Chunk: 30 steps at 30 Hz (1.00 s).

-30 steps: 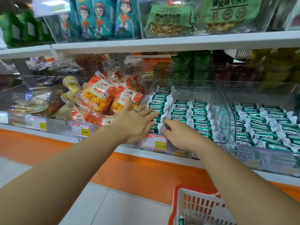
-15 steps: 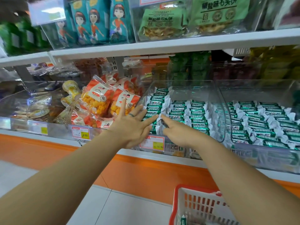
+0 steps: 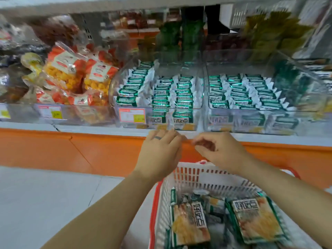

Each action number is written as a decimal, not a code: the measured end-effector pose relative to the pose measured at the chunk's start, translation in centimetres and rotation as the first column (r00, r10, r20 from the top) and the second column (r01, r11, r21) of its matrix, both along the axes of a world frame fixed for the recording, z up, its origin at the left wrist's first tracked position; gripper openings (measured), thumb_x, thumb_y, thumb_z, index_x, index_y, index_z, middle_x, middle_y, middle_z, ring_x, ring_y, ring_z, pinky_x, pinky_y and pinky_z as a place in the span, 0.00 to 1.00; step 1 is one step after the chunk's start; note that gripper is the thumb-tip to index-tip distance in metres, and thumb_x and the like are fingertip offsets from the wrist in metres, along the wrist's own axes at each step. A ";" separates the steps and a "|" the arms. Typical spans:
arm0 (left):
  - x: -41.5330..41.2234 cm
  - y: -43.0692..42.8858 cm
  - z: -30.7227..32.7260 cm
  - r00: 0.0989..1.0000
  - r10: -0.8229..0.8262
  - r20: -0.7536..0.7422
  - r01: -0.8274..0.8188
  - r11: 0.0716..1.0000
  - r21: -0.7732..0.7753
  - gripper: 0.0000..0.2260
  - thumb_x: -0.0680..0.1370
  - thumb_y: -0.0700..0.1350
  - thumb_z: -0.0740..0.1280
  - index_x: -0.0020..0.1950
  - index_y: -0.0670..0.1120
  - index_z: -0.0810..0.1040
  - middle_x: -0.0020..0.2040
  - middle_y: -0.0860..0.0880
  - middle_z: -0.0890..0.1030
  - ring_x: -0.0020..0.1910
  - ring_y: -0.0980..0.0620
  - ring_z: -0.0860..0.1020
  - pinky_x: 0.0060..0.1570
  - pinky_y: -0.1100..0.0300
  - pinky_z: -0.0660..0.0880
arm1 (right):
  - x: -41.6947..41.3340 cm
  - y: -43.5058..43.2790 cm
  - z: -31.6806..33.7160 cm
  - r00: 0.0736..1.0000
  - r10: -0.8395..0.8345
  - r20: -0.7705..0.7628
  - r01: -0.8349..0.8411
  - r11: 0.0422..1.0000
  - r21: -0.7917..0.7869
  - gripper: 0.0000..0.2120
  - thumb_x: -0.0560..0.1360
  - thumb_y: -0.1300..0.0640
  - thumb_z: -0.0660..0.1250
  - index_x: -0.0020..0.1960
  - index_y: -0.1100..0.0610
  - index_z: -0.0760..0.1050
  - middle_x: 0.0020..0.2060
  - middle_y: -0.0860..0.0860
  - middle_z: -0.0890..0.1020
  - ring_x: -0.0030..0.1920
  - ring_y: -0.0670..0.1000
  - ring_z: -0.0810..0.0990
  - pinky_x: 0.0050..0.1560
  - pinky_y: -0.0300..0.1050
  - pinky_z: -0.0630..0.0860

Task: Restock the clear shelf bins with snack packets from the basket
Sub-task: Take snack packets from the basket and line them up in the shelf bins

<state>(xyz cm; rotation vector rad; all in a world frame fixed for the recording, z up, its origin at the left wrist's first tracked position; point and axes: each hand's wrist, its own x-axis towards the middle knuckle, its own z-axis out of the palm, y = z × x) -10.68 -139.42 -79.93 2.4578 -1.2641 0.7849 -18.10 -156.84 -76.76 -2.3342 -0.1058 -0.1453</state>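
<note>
While both hands hover just in front of the white shelf edge [image 3: 93, 128], neither holds anything. The left hand [image 3: 159, 151] has relaxed, nearly straight fingers, and the right hand [image 3: 221, 151] has loosely curled fingers with nothing seen in them. Below them is the white basket [image 3: 197, 174] with a red rim, over a pale grey tiled floor [image 3: 45, 194]. The snack packets [image 3: 256, 218] lie flat inside it. Under the shelf runs an orange panel [image 3: 53, 150]. On the shelf the left clear bin [image 3: 161, 109] and the right clear bin [image 3: 251, 109] stand side by side, both filled with rows of green and white packets [image 3: 183, 92]. Left of them lie orange bags [image 3: 62, 72] of yellow snacks.
</note>
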 end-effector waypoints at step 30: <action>-7.2 -4.1 -19.9 0.374 0.438 -0.818 0.215 0.817 0.536 0.23 0.81 0.49 0.59 0.76 0.51 0.59 0.78 0.50 0.54 0.75 0.46 0.58 0.71 0.49 0.62 | -7.9 -5.7 -22.1 0.876 -0.069 -0.476 -0.262 0.762 -0.593 0.09 0.78 0.55 0.61 0.47 0.51 0.80 0.47 0.45 0.79 0.65 0.51 0.66 0.70 0.59 0.31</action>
